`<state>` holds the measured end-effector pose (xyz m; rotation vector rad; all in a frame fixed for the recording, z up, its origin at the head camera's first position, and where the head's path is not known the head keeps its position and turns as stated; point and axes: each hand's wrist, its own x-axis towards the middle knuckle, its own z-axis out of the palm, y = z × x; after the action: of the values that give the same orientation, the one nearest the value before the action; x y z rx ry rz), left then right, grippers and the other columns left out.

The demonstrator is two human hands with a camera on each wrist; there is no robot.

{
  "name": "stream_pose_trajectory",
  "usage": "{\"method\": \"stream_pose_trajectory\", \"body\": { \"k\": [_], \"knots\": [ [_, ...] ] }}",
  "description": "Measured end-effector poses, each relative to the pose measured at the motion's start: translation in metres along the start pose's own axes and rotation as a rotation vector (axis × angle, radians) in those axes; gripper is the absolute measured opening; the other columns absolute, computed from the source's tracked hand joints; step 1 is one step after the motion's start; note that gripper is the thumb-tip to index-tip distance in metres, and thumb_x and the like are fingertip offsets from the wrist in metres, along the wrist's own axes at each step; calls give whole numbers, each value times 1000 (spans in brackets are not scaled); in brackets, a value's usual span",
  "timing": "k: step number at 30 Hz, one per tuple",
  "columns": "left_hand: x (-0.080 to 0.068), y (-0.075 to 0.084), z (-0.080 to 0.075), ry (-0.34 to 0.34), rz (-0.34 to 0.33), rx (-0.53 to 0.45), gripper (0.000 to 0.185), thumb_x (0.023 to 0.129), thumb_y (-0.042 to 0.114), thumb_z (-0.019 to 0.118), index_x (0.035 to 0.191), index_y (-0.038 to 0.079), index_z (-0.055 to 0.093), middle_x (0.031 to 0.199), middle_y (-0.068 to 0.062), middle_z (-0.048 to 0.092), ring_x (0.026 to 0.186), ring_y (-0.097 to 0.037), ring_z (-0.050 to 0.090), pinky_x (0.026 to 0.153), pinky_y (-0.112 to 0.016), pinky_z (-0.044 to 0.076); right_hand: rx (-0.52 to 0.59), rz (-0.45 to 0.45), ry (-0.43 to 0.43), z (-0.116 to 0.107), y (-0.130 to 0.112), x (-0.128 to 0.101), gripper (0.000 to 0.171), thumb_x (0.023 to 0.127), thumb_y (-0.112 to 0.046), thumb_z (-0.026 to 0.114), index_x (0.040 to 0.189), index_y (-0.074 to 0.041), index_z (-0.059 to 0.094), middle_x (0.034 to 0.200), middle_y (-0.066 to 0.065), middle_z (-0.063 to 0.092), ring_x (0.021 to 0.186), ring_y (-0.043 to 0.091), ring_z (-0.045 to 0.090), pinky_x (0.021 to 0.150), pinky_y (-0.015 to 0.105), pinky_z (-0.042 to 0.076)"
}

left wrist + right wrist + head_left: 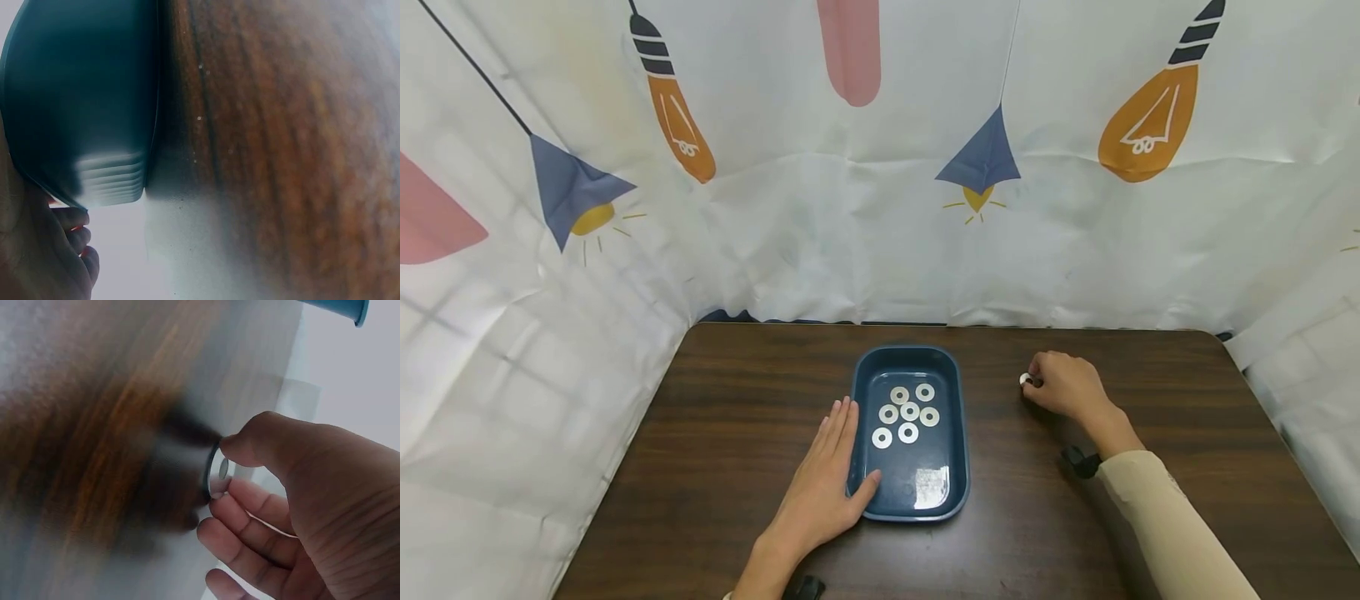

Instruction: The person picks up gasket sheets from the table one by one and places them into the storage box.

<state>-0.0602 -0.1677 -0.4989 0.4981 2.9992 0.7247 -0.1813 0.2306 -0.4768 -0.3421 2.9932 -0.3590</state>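
Wood table (pixel 715 400) | right hand (pixel 1063 387) pinches washer (pixel 218 473) on edge

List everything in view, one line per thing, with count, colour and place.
tray: one, dark blue, middle of the table.
washers in the tray: seven, silvery white, clustered in the far half of the tray.
washer: one, silvery, on the table right of the tray, pinched at the right hand's fingertips.
table: one, dark brown wood grain, under everything.
curtain: white cloth with printed orange bulbs, blue lamps and pink shapes, hung behind and at both sides of the table.
left hand: one, lying flat on the table, fingers straight along the tray's left wall, thumb at its near corner.
right hand: one, cream sleeve, fingers curled on the loose washer.
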Motion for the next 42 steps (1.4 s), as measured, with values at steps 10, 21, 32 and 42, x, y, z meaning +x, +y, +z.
{"method": "stream_pose_trajectory", "body": {
  "k": [10, 21, 32, 42],
  "knots": [
    [0, -1, 0, 5, 2, 11, 98, 99, 47, 67, 172, 13, 11, 181, -1, 6, 169, -21, 9, 135, -51, 23, -24, -9, 62, 9, -1, -1, 30, 91, -27, 76, 108, -3, 73, 101, 15, 76, 81, 27, 71, 71, 47, 61],
    [-2, 0, 1, 24, 16, 13, 99, 98, 46, 69, 171, 10, 13, 180, -8, 13, 168, -25, 13, 134, -52, 25, -112, -107, 165, 14, -2, -3, 21, 90, -21, 75, 101, -3, 76, 90, 12, 76, 77, 28, 70, 80, 54, 59],
    [-1, 1, 1, 22, 13, 15, 98, 98, 46, 69, 171, 10, 14, 181, -7, 13, 169, -23, 12, 134, -52, 25, -107, -211, 230, 15, 7, -12, 19, 88, -22, 78, 97, -5, 76, 88, 7, 75, 80, 26, 69, 94, 59, 53],
    [0, 1, 2, 46, 26, 34, 99, 97, 46, 71, 171, 10, 15, 180, -10, 18, 168, -26, 16, 133, -53, 28, -91, -312, 316, 4, -4, -23, 20, 84, -21, 81, 96, -6, 76, 87, 5, 72, 83, 26, 68, 81, 52, 59]
  ]
}}
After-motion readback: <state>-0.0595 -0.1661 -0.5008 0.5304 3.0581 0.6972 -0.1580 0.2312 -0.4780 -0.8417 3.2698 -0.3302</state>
